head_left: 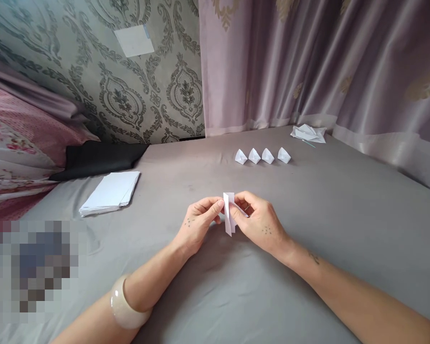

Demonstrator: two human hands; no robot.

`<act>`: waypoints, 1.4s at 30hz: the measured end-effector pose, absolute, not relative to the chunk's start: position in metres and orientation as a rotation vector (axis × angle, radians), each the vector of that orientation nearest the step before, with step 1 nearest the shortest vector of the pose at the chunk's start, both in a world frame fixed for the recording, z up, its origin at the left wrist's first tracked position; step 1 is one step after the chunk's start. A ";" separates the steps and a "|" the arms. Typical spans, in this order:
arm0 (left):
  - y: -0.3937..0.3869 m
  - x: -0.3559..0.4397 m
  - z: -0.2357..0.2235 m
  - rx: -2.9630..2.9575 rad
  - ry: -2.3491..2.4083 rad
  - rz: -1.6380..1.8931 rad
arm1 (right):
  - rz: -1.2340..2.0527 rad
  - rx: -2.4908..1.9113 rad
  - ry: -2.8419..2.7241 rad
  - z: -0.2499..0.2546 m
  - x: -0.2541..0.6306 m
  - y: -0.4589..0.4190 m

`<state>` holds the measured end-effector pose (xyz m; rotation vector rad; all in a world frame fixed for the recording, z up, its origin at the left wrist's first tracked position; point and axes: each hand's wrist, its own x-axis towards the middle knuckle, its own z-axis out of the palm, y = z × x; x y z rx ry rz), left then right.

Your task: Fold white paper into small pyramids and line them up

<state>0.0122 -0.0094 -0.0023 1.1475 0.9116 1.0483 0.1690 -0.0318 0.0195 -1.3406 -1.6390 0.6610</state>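
A small piece of folded white paper (229, 224) is held upright between my two hands, above the grey sheet. My left hand (200, 222) pinches its left edge between thumb and fingers. On the other side, my right hand (260, 220) grips the paper, its thumb pressed against the near face and its fingers partly hidden behind. The paper shows several layers, with a flap sticking out to the right under my right fingers. Beyond my hands, several small folded white paper shapes (268, 156) stand in a row.
A stack of white paper sheets (111, 191) lies at the left, near a black cloth (100, 160). Loose white papers (308, 133) rest at the back right by the purple curtain (265, 71). The grey sheet (344, 205) covers the surface. A blurred patch hides the lower left.
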 end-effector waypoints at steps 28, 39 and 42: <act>-0.016 0.013 0.008 0.944 0.734 0.973 | 0.298 -1.002 -1.641 0.014 0.167 -0.037; -0.014 0.011 0.003 0.932 0.701 1.003 | -0.070 -1.031 -1.865 0.011 0.171 -0.038; -0.013 0.009 0.003 0.931 0.714 1.007 | -0.084 -1.048 -1.938 0.013 0.173 -0.039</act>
